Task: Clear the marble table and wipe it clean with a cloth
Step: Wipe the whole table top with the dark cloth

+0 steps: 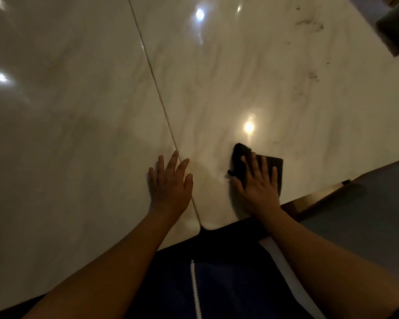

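The pale marble table [83,107] fills most of the view, with a thin seam running diagonally down its middle. A dark folded cloth [240,157] lies flat on the marble near the front edge. My right hand [258,183] presses on the cloth with straight, spread fingers. My left hand [169,183] rests flat on the bare marble just left of the seam, fingers straight, a short gap from the cloth.
Dark smudges and specks [309,26] mark the marble at the far right. A dark chair back [396,28] stands at the top right corner. Grey floor [366,215] and a wooden table frame [318,196] lie to the right of the table's front edge.
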